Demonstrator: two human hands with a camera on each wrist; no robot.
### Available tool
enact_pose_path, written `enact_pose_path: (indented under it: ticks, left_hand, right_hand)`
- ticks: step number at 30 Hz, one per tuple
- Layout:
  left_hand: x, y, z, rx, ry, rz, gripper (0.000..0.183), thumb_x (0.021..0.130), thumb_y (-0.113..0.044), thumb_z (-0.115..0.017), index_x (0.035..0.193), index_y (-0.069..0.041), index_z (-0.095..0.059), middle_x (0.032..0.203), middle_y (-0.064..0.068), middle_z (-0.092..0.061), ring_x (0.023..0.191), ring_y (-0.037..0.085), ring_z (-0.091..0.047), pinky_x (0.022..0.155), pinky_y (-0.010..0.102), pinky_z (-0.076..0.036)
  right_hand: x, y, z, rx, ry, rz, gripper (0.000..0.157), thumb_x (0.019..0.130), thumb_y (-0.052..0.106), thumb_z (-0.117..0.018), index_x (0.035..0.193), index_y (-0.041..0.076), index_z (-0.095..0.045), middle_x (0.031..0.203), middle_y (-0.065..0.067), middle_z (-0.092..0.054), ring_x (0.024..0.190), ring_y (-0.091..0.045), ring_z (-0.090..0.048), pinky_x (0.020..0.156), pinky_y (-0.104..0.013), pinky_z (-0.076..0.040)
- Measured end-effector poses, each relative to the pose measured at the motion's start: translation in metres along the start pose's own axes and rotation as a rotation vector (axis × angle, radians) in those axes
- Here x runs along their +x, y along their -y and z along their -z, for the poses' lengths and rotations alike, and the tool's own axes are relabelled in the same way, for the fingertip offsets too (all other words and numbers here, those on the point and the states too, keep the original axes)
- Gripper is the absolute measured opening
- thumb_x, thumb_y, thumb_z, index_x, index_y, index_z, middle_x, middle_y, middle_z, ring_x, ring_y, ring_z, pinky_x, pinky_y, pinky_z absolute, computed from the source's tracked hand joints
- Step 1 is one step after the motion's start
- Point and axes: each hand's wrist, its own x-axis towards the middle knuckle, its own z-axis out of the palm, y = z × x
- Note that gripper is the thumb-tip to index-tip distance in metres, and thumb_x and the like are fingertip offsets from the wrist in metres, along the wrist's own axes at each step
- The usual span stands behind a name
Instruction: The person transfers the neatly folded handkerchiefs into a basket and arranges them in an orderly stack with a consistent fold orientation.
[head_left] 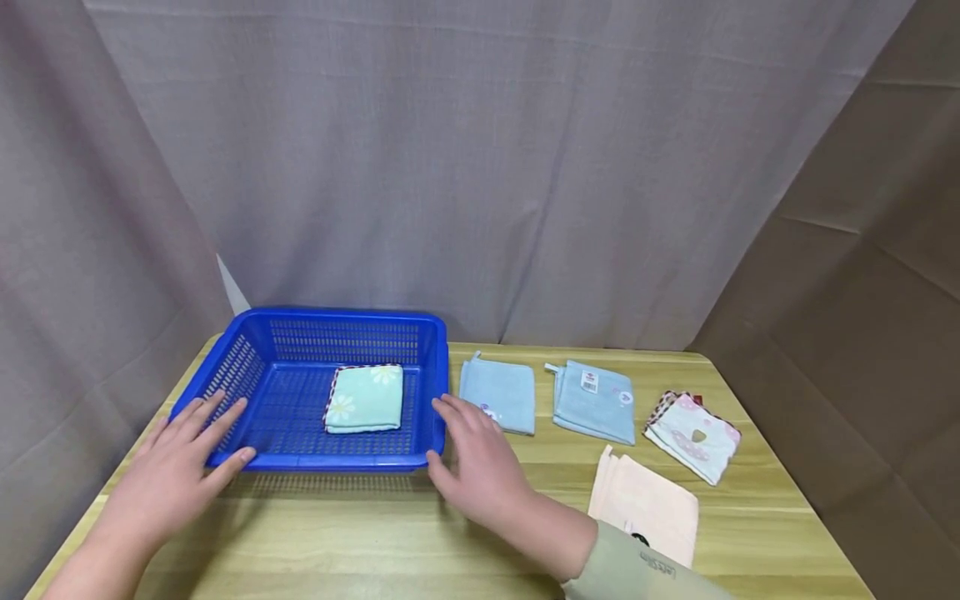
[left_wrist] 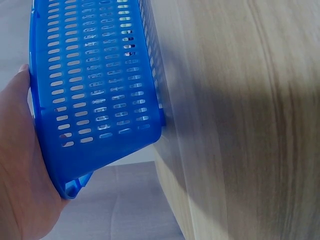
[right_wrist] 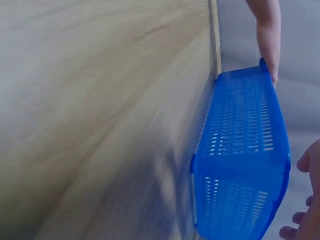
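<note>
A blue plastic basket (head_left: 337, 461) with slotted walls stands on the wooden table, at left in the head view. Inside it lies a folded mint-green cloth (head_left: 365, 400) with white daisies and a checked edge. My left hand (head_left: 176, 467) rests over the basket's front left corner, fingers spread and fairly straight across the rim. In the left wrist view the same hand (left_wrist: 22, 165) lies along the basket's rim. Beside the front right corner is my right hand (head_left: 483, 458), fingers loosely extended toward the rim. A small gap shows between the right hand (right_wrist: 310, 200) and the basket in the right wrist view.
Right of the basket lie two folded light-blue cloths (head_left: 498, 393) (head_left: 596, 402), a white and pink cloth (head_left: 693, 437) with a checked edge, and a peach cloth (head_left: 648, 504) partly behind my right sleeve. Grey curtains (head_left: 480, 167) hang behind the table (head_left: 337, 533).
</note>
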Motion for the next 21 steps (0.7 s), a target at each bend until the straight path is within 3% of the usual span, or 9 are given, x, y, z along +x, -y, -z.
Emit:
enact_pose_path:
  ticks: [12, 21]
  left_hand:
    - [0.001, 0.0, 0.0, 0.005, -0.003, -0.001, 0.067, 0.096, -0.048, -0.06, 0.151, -0.013, -0.042, 0.151, 0.025, -0.039, 0.142, 0.048, -0.027, 0.12, 0.05, 0.009]
    - [0.0, 0.0, 0.0, -0.008, -0.004, 0.008, 0.068, 0.096, -0.047, -0.06, 0.152, -0.015, -0.04, 0.152, 0.024, -0.037, 0.144, 0.047, -0.025, 0.12, 0.051, 0.008]
  right_hand:
    - [-0.021, -0.021, -0.001, 0.004, 0.001, -0.048, 0.063, 0.091, 0.033, -0.066, 0.147, 0.011, -0.046, 0.15, -0.007, -0.045, 0.138, -0.03, -0.042, 0.114, -0.05, -0.032]
    - [-0.036, -0.037, -0.001, -0.043, -0.028, -0.025, 0.061, 0.089, 0.03, -0.07, 0.143, 0.011, -0.05, 0.146, -0.009, -0.05, 0.134, -0.03, -0.047, 0.11, -0.052, -0.037]
